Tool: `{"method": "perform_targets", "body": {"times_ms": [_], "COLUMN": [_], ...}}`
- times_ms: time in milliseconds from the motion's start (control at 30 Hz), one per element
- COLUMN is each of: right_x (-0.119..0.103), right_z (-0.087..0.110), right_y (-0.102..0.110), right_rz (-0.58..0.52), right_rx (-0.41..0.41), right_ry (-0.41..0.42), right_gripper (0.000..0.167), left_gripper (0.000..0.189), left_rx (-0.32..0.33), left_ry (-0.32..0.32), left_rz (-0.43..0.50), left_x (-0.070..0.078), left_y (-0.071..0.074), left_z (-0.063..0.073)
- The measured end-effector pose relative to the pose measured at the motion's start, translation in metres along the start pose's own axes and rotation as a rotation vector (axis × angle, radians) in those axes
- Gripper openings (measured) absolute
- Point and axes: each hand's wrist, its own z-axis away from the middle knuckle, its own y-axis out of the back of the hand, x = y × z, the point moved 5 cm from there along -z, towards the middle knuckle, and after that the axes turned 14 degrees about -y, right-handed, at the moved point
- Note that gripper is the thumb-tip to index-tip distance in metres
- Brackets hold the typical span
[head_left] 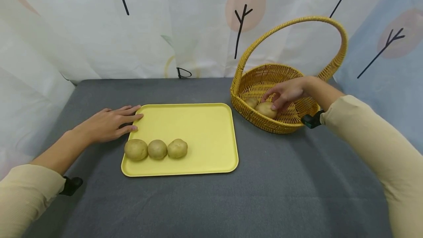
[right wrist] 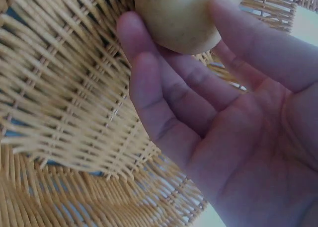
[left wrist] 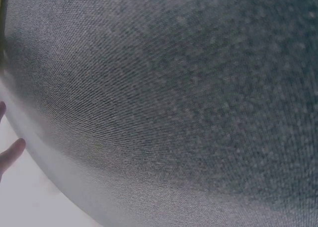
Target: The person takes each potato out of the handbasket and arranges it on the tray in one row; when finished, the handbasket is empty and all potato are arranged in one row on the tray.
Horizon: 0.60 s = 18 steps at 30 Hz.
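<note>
Right hand (head_left: pixel 290 90) grasps a potato (head_left: pixel 266 110) inside the wicker basket (head_left: pixel 274 127)

The potato is under the right hand, in the front left part of the basket. The thumb touches it on one side and the bent fingers lie against it on another. A second potato (head_left: pixel 252 102) sits just beside it, to the left. The left hand (head_left: pixel 109 122) is well apart from the basket — it is released, the fingers stretched out, with their tips over the left rim of the yellow tray (head_left: pixel 195 127). On this tray, along the front, there are three potatoes (head_left: pixel 157 149) in a row; the leftmost is near the left thumb. The basket stands to the right of the tray, on the grey counter (head_left: pixel 211 205). Behind, a pale cloth (head_left: pixel 205 28) carries printed plants and one black mark similar to the letter D — I cannot tell whether it is writing.
</note>
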Motion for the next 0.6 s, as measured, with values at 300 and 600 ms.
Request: {"method": "perform_targets", "body": {"times_ms": [300, 600], "right_x": [-0.007, -0.027], "right_z": [0.01, 0.056], "right_y": [-0.002, 0.006], "right_rz": [0.076, 0.162], "right_rx": [0.042, 0.166], "right_ry": [0.044, 0.14], "right_gripper": [0.062, 0.056], "left_gripper": [0.053, 0.053], "left_rx": [-0.006, 0.001], "left_ry": [0.001, -0.009], "left_rz": [-0.001, -0.013], "left_x": [0.001, 0.001], "left_y": [-0.001, 0.001], "left_z": [-0.002, 0.0]}}
